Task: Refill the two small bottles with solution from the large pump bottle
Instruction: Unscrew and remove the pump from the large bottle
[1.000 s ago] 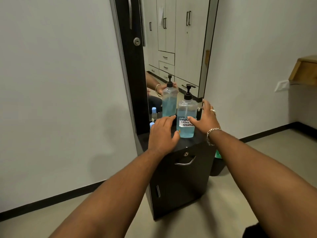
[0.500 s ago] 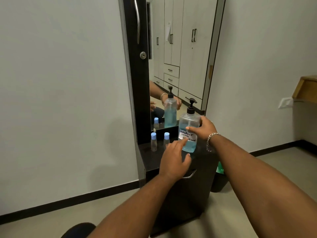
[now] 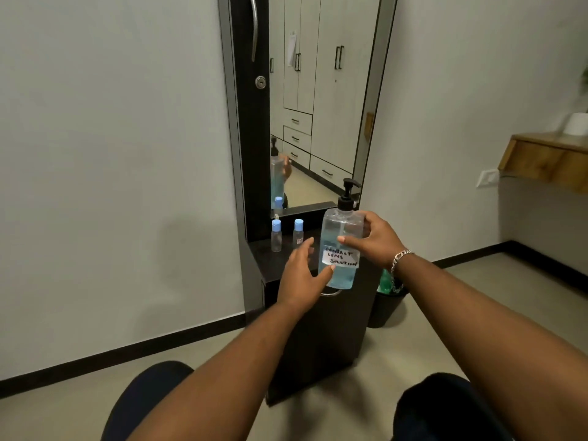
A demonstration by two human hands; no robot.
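Observation:
The large pump bottle [image 3: 339, 246], clear with blue liquid, a black pump and a handwritten "contact lens solution" label, is lifted off the black cabinet top [image 3: 270, 264]. My right hand [image 3: 374, 240] grips its upper body from the right. My left hand [image 3: 302, 278] is open, fingers spread, with the thumb touching the bottle's lower left side. Two small clear bottles with blue caps stand upright at the back left of the cabinet top: one [image 3: 276, 235] on the left, the other [image 3: 298, 233] beside it, partly behind my left fingers.
A tall mirror [image 3: 321, 106] rises behind the cabinet and reflects the bottles and wardrobes. A dark bin [image 3: 386, 305] with something green in it stands right of the cabinet. A wooden shelf [image 3: 547, 157] juts from the right wall. My knees show at the bottom.
The view has pulled back and down. My right hand has closed on the pump bottle and raised it off the cabinet top toward me. My left hand has slid back off the cabinet top to the bottle's base.

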